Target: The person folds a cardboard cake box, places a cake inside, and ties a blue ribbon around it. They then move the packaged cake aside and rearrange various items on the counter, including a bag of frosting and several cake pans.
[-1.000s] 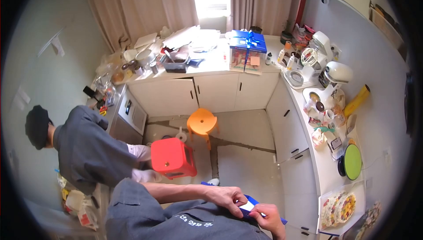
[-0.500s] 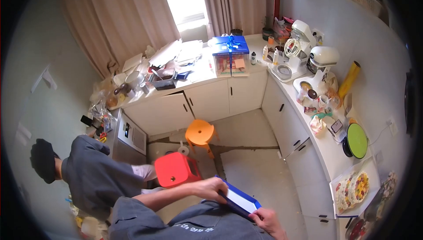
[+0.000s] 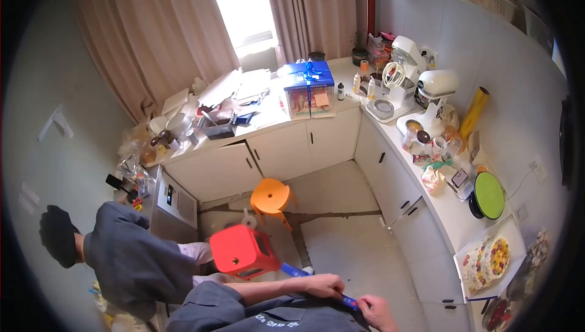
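Note:
At the bottom of the view, close to my dark apron, a blue box lid [image 3: 294, 270] with printed edges is held nearly edge-on. My left hand [image 3: 325, 285] has its fingers wrapped over the lid's edge. Gripping the near right end of the lid is my right hand [image 3: 375, 312]. Much of the lid's lower side is hidden by my hands and clothes. A red stool [image 3: 241, 250] stands just beyond my left forearm, and an orange stool [image 3: 271, 195] is farther off.
A co-worker [image 3: 131, 253] in dark clothes bends at the left. On the counters are a clear box with a blue ribboned lid [image 3: 309, 76], two stand mixers [image 3: 436, 85], a green turntable [image 3: 489, 195] and a fruit-topped cake [image 3: 487, 262]. A yellow tube [image 3: 474, 111] leans by the wall.
The lid has been turned from showing its white inside to nearly edge-on, its far end swinging left towards the red stool. My hands have shifted slightly, and the camera view has moved a little.

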A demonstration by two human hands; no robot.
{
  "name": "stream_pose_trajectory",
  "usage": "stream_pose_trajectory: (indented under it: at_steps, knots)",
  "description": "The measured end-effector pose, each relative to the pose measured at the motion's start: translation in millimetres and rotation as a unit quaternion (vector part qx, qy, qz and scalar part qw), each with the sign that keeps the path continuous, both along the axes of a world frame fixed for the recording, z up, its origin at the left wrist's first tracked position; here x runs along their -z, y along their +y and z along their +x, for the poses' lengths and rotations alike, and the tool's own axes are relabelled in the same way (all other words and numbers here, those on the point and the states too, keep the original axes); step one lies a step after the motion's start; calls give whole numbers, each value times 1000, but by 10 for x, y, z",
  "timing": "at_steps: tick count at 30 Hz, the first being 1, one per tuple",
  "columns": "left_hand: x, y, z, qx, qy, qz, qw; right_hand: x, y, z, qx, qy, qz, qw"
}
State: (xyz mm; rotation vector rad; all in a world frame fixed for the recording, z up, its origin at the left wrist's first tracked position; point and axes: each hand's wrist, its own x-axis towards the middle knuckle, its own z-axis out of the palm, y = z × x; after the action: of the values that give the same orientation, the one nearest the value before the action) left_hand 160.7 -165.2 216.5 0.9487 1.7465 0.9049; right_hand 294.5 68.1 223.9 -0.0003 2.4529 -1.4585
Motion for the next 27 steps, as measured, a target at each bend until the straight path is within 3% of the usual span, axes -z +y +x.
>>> stream_pose_trajectory:
  at_steps: [3, 4, 9, 10, 13, 14, 16, 19, 20, 23, 27]
  knots:
    - [187, -109, 76, -7, -54, 13, 998, -165, 42, 60, -22, -27, 18, 999]
    - [215, -111, 172, -9, -47, 14, 999, -22, 0, 104, -15, 30, 39, 999]
    - [-97, 46, 211, -1, -46, 20, 999, -329, -314, -24, 62, -31, -35, 997]
    - [-29, 110, 258, -9, -53, 68, 996, -375, -354, -52, 69, -33, -43, 996]
    - [58, 186, 204, -13, -53, 74, 996, 119, -164, -3, 98, -86, -75, 989]
    - [176, 180, 210, -11, -80, 76, 994, 32, -93, 2, 80, -112, -109, 984]
    - [-31, 110, 132, -11, -92, 50, 994, -242, 32, -51, 44, -166, -179, 969]
    - [-11, 39, 135, -3, -128, 50, 991, -272, 122, -36, -88, -182, -67, 977]
    - [-68, 35, 132, 20, -128, 56, 990, -18, 158, 15, -88, -203, -162, 962]
    - [-51, 54, 170, 48, -134, 103, 984, 178, 202, -4, -148, -166, -128, 966]
    - [-186, 101, 188, 89, -127, 121, 980, -166, 123, -232, -226, -219, -78, 946]
